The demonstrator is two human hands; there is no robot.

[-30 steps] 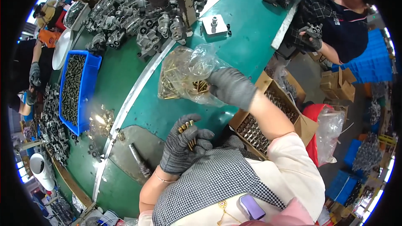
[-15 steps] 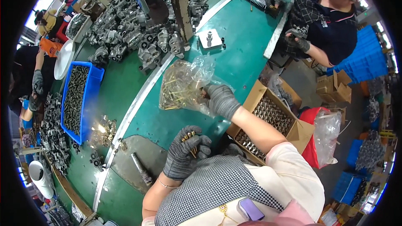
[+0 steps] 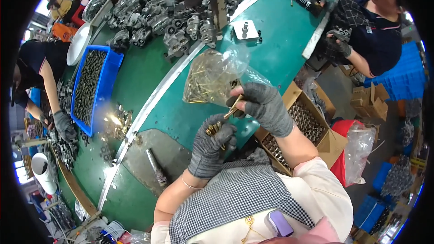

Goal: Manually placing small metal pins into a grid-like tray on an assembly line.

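My left hand (image 3: 209,147), in a grey glove, is closed round several brass pins (image 3: 214,129) whose ends stick out between thumb and fingers. Just above it, my right hand (image 3: 266,107), in a grey glove with bare fingertips, pinches a long brass pin (image 3: 233,107). The lower tip of that pin comes close to the left hand's bunch; whether they touch I cannot tell. Beyond both hands lies a clear plastic bag (image 3: 205,74) full of brass pins on the green table (image 3: 174,119), its loose mouth beside my right hand.
A blue bin (image 3: 108,74) of small dark parts stands at left, near piled grey metal castings (image 3: 149,7). A cylindrical metal tool (image 3: 156,167) lies by my left forearm. A carton (image 3: 326,152) of metal parts sits at right. Co-workers' gloved hands (image 3: 340,43) work at both sides.
My right hand has come out of the bag with a brass pin and moved toward my left hand. The left hand has risen slightly, still holding its bunch. The whole view has shifted.
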